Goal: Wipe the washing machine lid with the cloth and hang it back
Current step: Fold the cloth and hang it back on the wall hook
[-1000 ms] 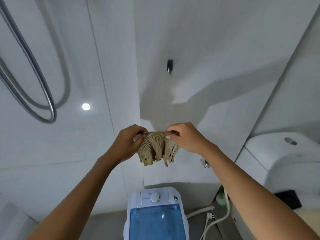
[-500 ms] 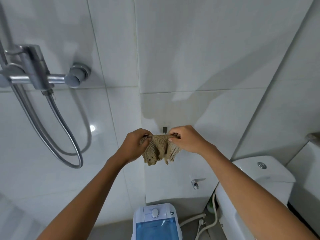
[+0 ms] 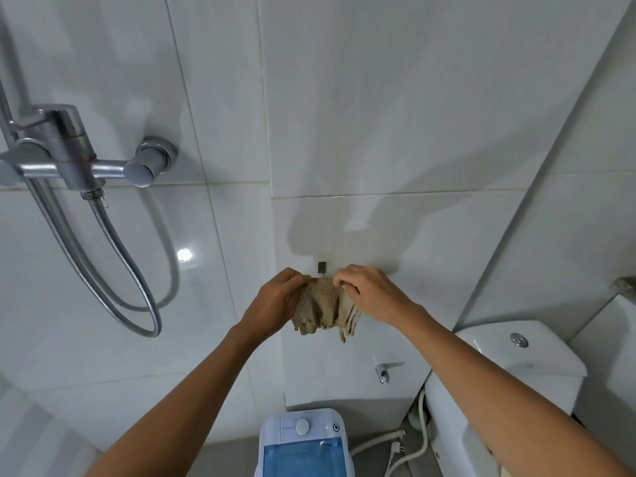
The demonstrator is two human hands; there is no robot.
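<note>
Left hand [image 3: 275, 301] and right hand [image 3: 366, 292] each pinch the cloth [image 3: 325, 309] top edge; hook [image 3: 322, 267] tip hidden behind it; washing machine lid [image 3: 304, 457] cut off below.

Centre of frame: both hands [image 3: 275, 301] [image 3: 368, 292] and the cloth [image 3: 325, 309] occupy the space directly below the wall hook [image 3: 322, 267]. Bare tiled wall above the hook is unobstructed. Left of frame: shower mixer [image 3: 74, 156] and looped hose [image 3: 130, 270] project from the wall. Lower right: wall tap [image 3: 383, 371] and toilet cistern [image 3: 516, 359] restrict passage.
</note>
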